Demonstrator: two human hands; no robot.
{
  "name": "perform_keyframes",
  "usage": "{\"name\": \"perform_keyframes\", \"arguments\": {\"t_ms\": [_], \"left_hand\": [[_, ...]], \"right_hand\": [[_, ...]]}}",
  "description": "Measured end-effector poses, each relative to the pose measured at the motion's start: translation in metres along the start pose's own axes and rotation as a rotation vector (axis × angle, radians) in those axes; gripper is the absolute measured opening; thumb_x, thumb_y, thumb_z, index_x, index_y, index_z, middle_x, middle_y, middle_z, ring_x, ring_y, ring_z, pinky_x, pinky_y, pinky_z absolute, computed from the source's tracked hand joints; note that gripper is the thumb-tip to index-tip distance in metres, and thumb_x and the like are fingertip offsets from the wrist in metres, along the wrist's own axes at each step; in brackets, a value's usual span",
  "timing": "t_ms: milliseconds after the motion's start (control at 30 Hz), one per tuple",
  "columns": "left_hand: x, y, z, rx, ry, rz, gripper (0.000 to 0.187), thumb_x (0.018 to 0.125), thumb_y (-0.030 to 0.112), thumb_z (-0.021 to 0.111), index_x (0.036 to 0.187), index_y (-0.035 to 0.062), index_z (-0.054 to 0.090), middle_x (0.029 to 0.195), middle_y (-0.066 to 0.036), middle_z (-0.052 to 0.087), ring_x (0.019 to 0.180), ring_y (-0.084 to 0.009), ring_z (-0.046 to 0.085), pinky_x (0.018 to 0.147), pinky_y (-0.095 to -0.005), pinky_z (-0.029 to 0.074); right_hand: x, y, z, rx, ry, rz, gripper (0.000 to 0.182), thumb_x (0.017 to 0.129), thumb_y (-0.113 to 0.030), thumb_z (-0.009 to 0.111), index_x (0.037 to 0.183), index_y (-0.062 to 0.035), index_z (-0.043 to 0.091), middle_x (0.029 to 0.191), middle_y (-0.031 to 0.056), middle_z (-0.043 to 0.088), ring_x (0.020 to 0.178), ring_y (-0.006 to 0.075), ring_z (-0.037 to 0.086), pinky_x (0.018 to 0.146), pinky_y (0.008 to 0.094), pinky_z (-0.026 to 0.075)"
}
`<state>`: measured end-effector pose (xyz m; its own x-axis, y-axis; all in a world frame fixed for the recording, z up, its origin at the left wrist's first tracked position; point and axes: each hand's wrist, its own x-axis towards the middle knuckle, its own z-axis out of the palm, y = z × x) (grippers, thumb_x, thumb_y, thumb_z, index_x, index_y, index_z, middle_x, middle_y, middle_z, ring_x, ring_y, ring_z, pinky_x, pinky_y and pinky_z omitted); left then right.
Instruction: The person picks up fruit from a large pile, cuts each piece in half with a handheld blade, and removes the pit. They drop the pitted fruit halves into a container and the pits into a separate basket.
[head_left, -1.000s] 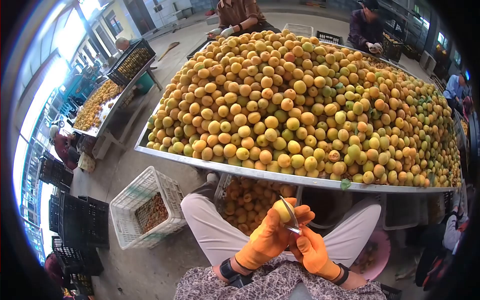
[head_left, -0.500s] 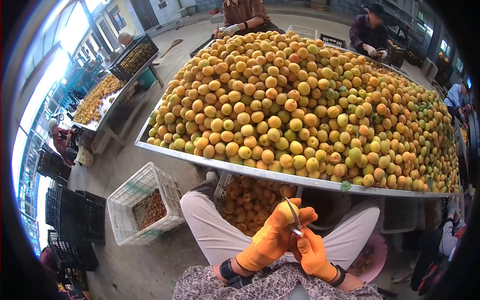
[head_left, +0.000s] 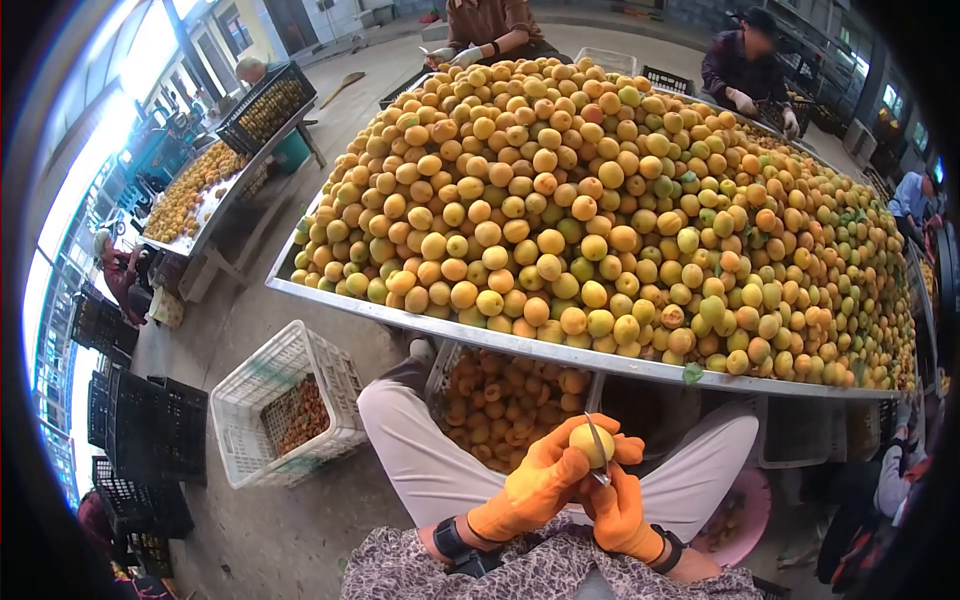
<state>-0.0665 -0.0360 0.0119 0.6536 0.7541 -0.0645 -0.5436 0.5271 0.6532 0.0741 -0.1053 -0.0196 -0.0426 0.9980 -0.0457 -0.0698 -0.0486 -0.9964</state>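
Note:
Both my hands wear orange gloves and meet above my lap. My left hand (head_left: 540,478) grips a yellow apricot (head_left: 590,446) between thumb and fingers. In my right hand (head_left: 622,510) is a small knife (head_left: 597,440), its blade lying across the face of the fruit and pointing up. Just beyond the hands, a crate of apricot halves (head_left: 490,410) sits between my knees under the table edge. A great heap of whole apricots (head_left: 560,210) covers the metal-rimmed table (head_left: 480,340) in front of me.
On the floor at left stands a white basket (head_left: 345,400) with brown pits (head_left: 300,415) inside. Black crates (head_left: 150,425) are stacked farther left. A pink basin (head_left: 745,515) is by my right knee. Two people (head_left: 490,30) work across the table.
The apricot has turned and come slightly lower and to the right, with the blade now across its front. The fingers of my right hand have moved up closer around it.

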Motion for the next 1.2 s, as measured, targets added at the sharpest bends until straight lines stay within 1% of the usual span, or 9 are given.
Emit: {"name": "perform_keyframes", "arguments": {"t_ms": [167,267,433,567,700,800,967,1100,1200], "left_hand": [[0.004,0.026,-0.005,0.156,-0.077,0.024,0.068,0.086,0.045,0.068,0.133,0.0012,0.046,0.121,-0.020,0.062,0.116,-0.0275,0.058,0.106,-0.0418,0.040],[0.008,0.058,-0.014,0.745,-0.135,-0.050,0.058,0.079,0.026,0.078,0.124,-0.0021,0.056,0.105,-0.010,0.069,0.102,-0.0211,0.064,0.115,-0.0462,0.028],[0.010,0.054,-0.004,0.219,-0.114,-0.132,0.061,0.069,0.016,0.084,0.120,-0.0051,0.059,0.110,-0.015,0.066,0.107,-0.0237,0.062,0.117,-0.0448,0.023],[0.005,0.034,0.001,0.044,-0.081,-0.078,0.063,0.074,0.015,0.081,0.127,-0.0051,0.054,0.116,-0.018,0.064,0.115,-0.0268,0.059,0.115,-0.0428,0.028],[0.004,0.053,-0.012,0.398,-0.122,-0.002,0.052,0.076,0.005,0.078,0.123,-0.0048,0.058,0.114,-0.013,0.066,0.110,-0.0232,0.062,0.115,-0.0414,0.028],[0.012,0.088,-0.017,1.109,-0.262,0.066,0.051,0.069,-0.001,0.080,0.118,0.0001,0.063,0.108,-0.010,0.067,0.110,-0.0239,0.062,0.112,-0.0408,0.033],[0.007,0.055,-0.002,0.174,-0.056,-0.123,0.063,0.065,0.022,0.087,0.115,-0.0066,0.061,0.101,-0.013,0.065,0.104,-0.0234,0.062,0.112,-0.0420,0.033],[0.004,0.039,-0.001,0.076,-0.063,-0.038,0.054,0.072,0.021,0.081,0.114,-0.0063,0.060,0.101,-0.014,0.065,0.101,-0.0219,0.062,0.116,-0.0415,0.029],[0.001,0.061,0.001,0.357,-0.057,-0.042,0.046,0.074,0.007,0.078,0.115,-0.0029,0.061,0.104,-0.008,0.064,0.099,-0.0215,0.063,0.099,-0.0332,0.046]], "right_hand": [[0.010,-0.011,-0.010,0.040,-0.082,-0.067,0.045,0.097,-0.041,0.052,0.093,0.0036,0.054,0.067,0.0040,0.054,0.060,0.0113,0.049,0.054,0.0276,0.040],[0.014,-0.020,-0.015,-0.074,-0.139,-0.013,0.045,0.097,-0.040,0.051,0.096,0.0048,0.054,0.065,0.0043,0.052,0.056,0.0111,0.047,0.052,0.0278,0.039],[0.024,-0.008,-0.017,-0.037,-0.212,-0.189,0.047,0.098,-0.041,0.048,0.110,0.0043,0.057,0.067,0.0072,0.057,0.056,0.0164,0.054,0.055,0.0289,0.043],[0.035,-0.001,-0.006,-0.136,0.042,-0.555,0.047,0.097,-0.041,0.046,0.106,0.0035,0.058,0.077,0.0122,0.061,0.064,0.0220,0.059,0.060,0.0320,0.045],[0.029,-0.010,-0.032,-0.228,-0.237,-0.221,0.044,0.097,-0.041,0.046,0.093,0.0003,0.058,0.063,0.0127,0.053,0.054,0.0298,0.053,0.052,0.0339,0.041],[0.027,-0.011,-0.036,-0.246,-0.310,-0.120,0.044,0.097,-0.043,0.046,0.084,-0.0018,0.053,0.059,0.0123,0.049,0.051,0.0321,0.051,0.050,0.0347,0.040],[0.030,-0.011,-0.023,-0.176,-0.253,-0.272,0.046,0.097,-0.045,0.046,0.080,-0.0022,0.050,0.060,0.0116,0.051,0.052,0.0304,0.053,0.051,0.0345,0.041],[0.032,-0.005,-0.026,-0.192,-0.212,-0.319,0.048,0.098,-0.046,0.044,0.080,-0.0019,0.051,0.061,0.0097,0.052,0.051,0.0275,0.053,0.050,0.0335,0.041],[0.026,-0.007,-0.025,-0.207,-0.201,-0.308,0.050,0.098,-0.048,0.043,0.080,-0.0012,0.051,0.061,0.0082,0.052,0.051,0.0258,0.053,0.050,0.0328,0.040]]}}
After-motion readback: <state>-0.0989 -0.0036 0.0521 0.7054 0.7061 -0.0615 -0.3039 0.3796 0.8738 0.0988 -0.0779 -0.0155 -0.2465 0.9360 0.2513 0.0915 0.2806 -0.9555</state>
